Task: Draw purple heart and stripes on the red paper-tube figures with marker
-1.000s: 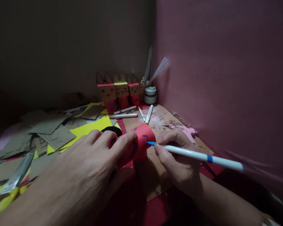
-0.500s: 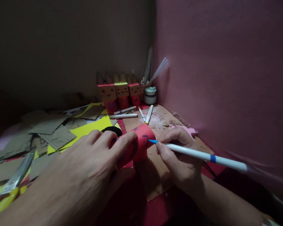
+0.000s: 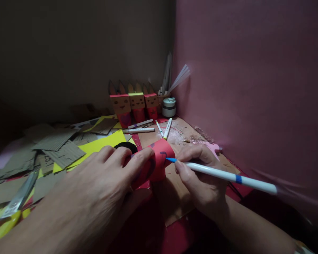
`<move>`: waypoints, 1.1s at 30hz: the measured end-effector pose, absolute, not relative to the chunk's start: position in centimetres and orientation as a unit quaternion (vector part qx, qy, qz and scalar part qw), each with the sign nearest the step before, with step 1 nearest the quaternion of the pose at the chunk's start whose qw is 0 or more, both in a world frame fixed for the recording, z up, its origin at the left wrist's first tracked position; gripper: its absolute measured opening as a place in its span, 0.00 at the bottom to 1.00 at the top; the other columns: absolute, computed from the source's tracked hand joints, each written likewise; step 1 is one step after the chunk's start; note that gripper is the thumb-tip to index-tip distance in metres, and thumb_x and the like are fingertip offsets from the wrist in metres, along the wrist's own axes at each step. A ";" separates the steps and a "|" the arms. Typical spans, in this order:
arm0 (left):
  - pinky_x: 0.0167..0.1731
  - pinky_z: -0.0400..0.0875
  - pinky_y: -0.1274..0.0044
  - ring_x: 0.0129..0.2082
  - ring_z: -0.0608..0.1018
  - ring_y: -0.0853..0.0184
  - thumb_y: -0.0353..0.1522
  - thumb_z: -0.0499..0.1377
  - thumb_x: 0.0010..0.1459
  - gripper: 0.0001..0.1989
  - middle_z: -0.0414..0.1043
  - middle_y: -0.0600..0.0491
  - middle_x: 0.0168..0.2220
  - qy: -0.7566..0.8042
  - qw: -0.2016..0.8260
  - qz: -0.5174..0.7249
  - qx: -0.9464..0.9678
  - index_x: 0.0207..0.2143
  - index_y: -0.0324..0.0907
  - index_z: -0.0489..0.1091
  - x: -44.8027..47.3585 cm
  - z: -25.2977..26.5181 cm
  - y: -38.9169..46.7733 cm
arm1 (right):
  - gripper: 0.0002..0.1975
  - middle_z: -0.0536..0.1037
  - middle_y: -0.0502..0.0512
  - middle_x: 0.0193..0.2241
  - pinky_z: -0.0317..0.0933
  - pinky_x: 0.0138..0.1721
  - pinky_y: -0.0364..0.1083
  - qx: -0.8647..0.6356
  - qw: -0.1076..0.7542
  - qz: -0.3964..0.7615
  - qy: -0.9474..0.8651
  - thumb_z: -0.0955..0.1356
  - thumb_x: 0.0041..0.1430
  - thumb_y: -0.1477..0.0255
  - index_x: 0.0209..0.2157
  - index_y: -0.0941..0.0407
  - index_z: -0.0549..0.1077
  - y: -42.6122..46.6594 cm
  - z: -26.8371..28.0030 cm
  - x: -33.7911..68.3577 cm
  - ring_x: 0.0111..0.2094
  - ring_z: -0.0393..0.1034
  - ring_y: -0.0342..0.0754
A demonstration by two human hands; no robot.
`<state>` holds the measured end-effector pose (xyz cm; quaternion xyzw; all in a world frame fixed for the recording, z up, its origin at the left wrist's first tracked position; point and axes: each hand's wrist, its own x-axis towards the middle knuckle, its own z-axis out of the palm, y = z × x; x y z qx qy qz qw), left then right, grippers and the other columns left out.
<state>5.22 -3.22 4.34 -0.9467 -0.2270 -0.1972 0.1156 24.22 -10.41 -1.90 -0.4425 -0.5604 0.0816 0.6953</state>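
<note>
My left hand (image 3: 95, 190) grips a red paper-covered roll (image 3: 159, 158) lying on its side, fingers curled over its top. A dark curved mark shows on the roll's right face. My right hand (image 3: 201, 180) holds a white marker with a blue tip (image 3: 228, 175). The blue tip touches the roll's right face just below the dark mark.
Three cardboard box figures with ears (image 3: 134, 104) stand at the back by a small jar (image 3: 169, 107) and a cup of sticks (image 3: 166, 79). Loose markers (image 3: 164, 128) lie ahead. Cardboard scraps (image 3: 58, 148), yellow paper (image 3: 100, 144) and scissors (image 3: 13, 208) cover the left. A pink wall (image 3: 254, 88) closes the right.
The marker tip has shifted slightly up and down on the roll's face. My left hand and the roll have stayed put.
</note>
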 end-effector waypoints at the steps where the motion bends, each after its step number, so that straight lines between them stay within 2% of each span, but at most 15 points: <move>1: 0.26 0.70 0.69 0.40 0.81 0.51 0.34 0.54 0.62 0.20 0.79 0.46 0.48 -0.220 0.120 -0.202 -0.947 0.57 0.51 0.62 5.3 4.4 -3.2 | 0.08 0.71 0.45 0.26 0.61 0.26 0.44 -0.446 0.695 0.082 -0.558 0.69 0.61 0.80 0.35 0.51 0.71 -10.4 -1.9 24.2 0.24 0.66 0.41; 4: 0.29 0.72 0.67 0.39 0.81 0.53 0.31 0.53 0.62 0.19 0.79 0.46 0.48 -0.195 0.128 -0.195 -0.953 0.55 0.50 0.63 5.3 4.5 -3.2 | 0.09 0.71 0.44 0.25 0.60 0.25 0.44 -0.444 0.693 0.095 -0.560 0.69 0.61 0.80 0.35 0.51 0.70 -10.5 -1.9 24.0 0.22 0.65 0.41; 9: 0.25 0.68 0.69 0.41 0.80 0.50 0.37 0.55 0.62 0.22 0.78 0.45 0.51 -0.234 0.119 -0.197 -0.945 0.59 0.51 0.61 5.0 4.1 -3.0 | 0.09 0.69 0.43 0.25 0.59 0.26 0.43 -0.427 0.685 0.113 -0.579 0.68 0.61 0.81 0.33 0.52 0.70 -10.5 -1.9 24.0 0.23 0.63 0.40; 16: 0.33 0.71 0.67 0.41 0.80 0.54 0.29 0.50 0.63 0.19 0.78 0.47 0.49 -0.210 0.113 -0.182 -0.954 0.56 0.51 0.63 5.1 4.7 -3.4 | 0.08 0.72 0.43 0.25 0.61 0.26 0.43 -0.452 0.690 0.090 -0.558 0.69 0.62 0.80 0.35 0.51 0.71 -10.4 -1.9 24.2 0.23 0.66 0.40; 21: 0.29 0.69 0.70 0.36 0.80 0.57 0.30 0.49 0.64 0.16 0.79 0.49 0.46 -0.205 0.120 -0.212 -0.948 0.53 0.51 0.63 5.7 4.9 -3.5 | 0.09 0.71 0.44 0.25 0.61 0.26 0.42 -0.443 0.684 0.097 -0.571 0.69 0.61 0.81 0.33 0.52 0.70 -10.6 -1.8 24.1 0.23 0.65 0.40; 25: 0.29 0.70 0.69 0.37 0.80 0.55 0.30 0.51 0.62 0.19 0.79 0.46 0.46 -0.195 0.128 -0.207 -0.950 0.56 0.49 0.62 5.5 4.9 -3.5 | 0.08 0.71 0.44 0.25 0.61 0.25 0.43 -0.449 0.688 0.082 -0.564 0.69 0.61 0.80 0.34 0.52 0.71 -10.5 -1.6 24.0 0.23 0.65 0.40; 29: 0.23 0.66 0.70 0.37 0.81 0.52 0.35 0.54 0.62 0.20 0.79 0.45 0.49 -0.220 0.133 -0.197 -0.946 0.56 0.50 0.64 5.0 4.3 -3.1 | 0.06 0.72 0.44 0.24 0.60 0.25 0.44 -0.477 0.684 0.071 -0.547 0.70 0.62 0.77 0.34 0.52 0.72 -10.5 -1.8 24.2 0.23 0.66 0.41; 33: 0.25 0.68 0.69 0.38 0.80 0.52 0.35 0.52 0.63 0.19 0.79 0.46 0.48 -0.224 0.124 -0.212 -0.943 0.56 0.51 0.64 5.1 4.0 -3.0 | 0.05 0.73 0.45 0.24 0.61 0.26 0.46 -0.492 0.672 0.084 -0.547 0.71 0.64 0.74 0.36 0.51 0.72 -10.6 -2.1 24.3 0.23 0.67 0.42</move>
